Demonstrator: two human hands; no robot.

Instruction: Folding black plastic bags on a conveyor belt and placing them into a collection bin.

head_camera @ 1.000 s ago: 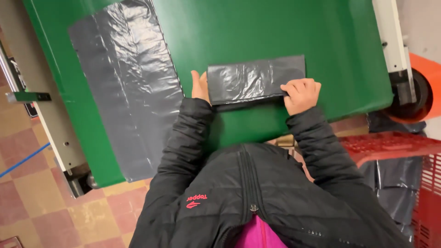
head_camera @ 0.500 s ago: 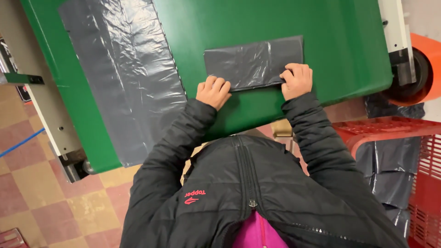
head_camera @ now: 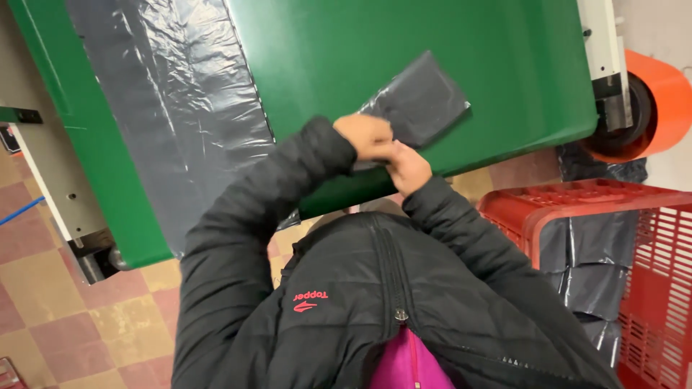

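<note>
Now the folded grey plastic bag [head_camera: 422, 103] is no longer a long flat strip across the green table [head_camera: 461, 43]. Half a second ago it lay stretched out with one hand pressing on each end; now it is a shorter, thicker packet, turned at an angle, with its far corner pointing toward the upper right. I judge that one more fold was just made, so the folding of this bag looks close to finished.

Both hands have come together at the near, lower-left end of the packet, close to the table edge. The left hand [head_camera: 364, 135] lies on top of that end with the fingers bent, and the right hand [head_camera: 409, 166] is just below it, touching it. They seem to pinch the end of the bag between them, but how firm the grip is I cannot tell, because the hands hide each other. The rest of the packet rests on the table, beyond the hands.

To the left, a long unfolded sheet of grey plastic [head_camera: 173, 108] lies flat on the same table. At the right stands a red crate [head_camera: 569, 209] holding more dark folded bags, and behind it an orange roll [head_camera: 667, 104].
</note>
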